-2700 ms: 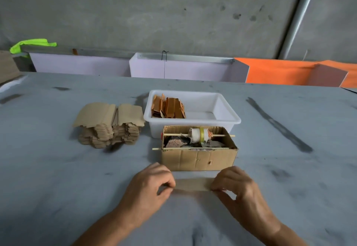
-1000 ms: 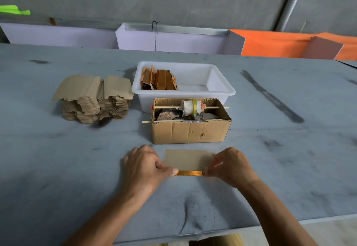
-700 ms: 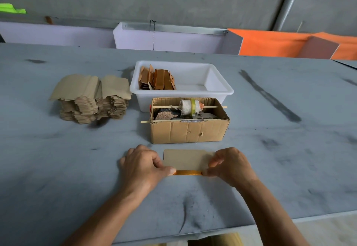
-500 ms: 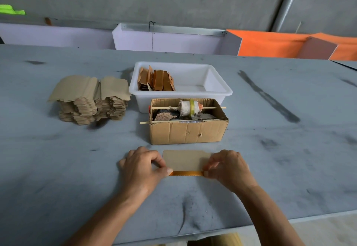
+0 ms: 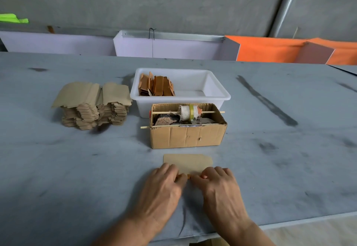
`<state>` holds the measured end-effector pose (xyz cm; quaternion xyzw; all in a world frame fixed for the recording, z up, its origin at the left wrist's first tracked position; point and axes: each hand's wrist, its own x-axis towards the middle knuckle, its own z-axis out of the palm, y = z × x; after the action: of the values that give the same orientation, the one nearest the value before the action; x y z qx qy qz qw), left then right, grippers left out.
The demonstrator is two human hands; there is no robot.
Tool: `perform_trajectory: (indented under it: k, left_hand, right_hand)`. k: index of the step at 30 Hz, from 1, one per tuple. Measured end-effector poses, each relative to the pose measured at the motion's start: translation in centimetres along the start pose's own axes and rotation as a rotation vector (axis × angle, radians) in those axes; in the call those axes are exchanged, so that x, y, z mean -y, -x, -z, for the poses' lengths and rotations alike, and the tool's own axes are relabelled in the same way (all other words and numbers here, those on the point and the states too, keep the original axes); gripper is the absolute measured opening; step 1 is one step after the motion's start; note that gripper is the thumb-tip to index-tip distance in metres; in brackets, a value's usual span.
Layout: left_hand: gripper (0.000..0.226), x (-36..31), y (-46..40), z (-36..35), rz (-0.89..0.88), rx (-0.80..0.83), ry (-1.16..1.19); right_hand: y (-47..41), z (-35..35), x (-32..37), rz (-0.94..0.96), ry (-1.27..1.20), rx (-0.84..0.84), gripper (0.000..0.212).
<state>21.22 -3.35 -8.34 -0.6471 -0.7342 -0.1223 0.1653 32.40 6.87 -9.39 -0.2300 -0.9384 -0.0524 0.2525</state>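
A flat tan cardboard piece (image 5: 187, 162) lies on the grey table (image 5: 58, 168) just in front of a small cardboard box (image 5: 187, 135). Both hands sit on the piece's near edge, close together. My left hand (image 5: 164, 185) and my right hand (image 5: 217, 184) have curled fingers pinching that edge, where a sliver of orange strip (image 5: 188, 176) shows between them. The rest of the near edge is hidden under the hands.
The box holds a wrapped roll on a wooden stick (image 5: 190, 112). Behind it stands a white plastic tub (image 5: 216, 93) with orange-brown folded pieces (image 5: 156, 86). A stack of tan cardboard pieces (image 5: 90, 106) sits at the left. The table's near edge (image 5: 299, 219) runs close by.
Both hands have slid inward along the near edge until they almost touch. They now cover most of the orange strip that showed between them before.
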Motion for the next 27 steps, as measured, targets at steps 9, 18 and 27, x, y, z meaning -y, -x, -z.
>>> perform_trajectory:
  k: [9, 18, 27]
  left_hand:
    - [0.027, 0.5, 0.1, -0.3, 0.01, 0.01, -0.028]
    - [0.039, 2.8, 2.5, 0.3, 0.08, 0.022, 0.09]
    - [0.022, 4.2, -1.6, -1.6, 0.482, 0.014, 0.331]
  right_hand:
    - [0.5, 0.0, -0.2, -0.002, 0.045, 0.005, 0.032]
    - [1.3, 0.5, -1.7, -0.028, 0.017, 0.106, 0.02]
    - [-3.0, 0.1, -3.0, -0.312, -0.254, 0.205, 0.023]
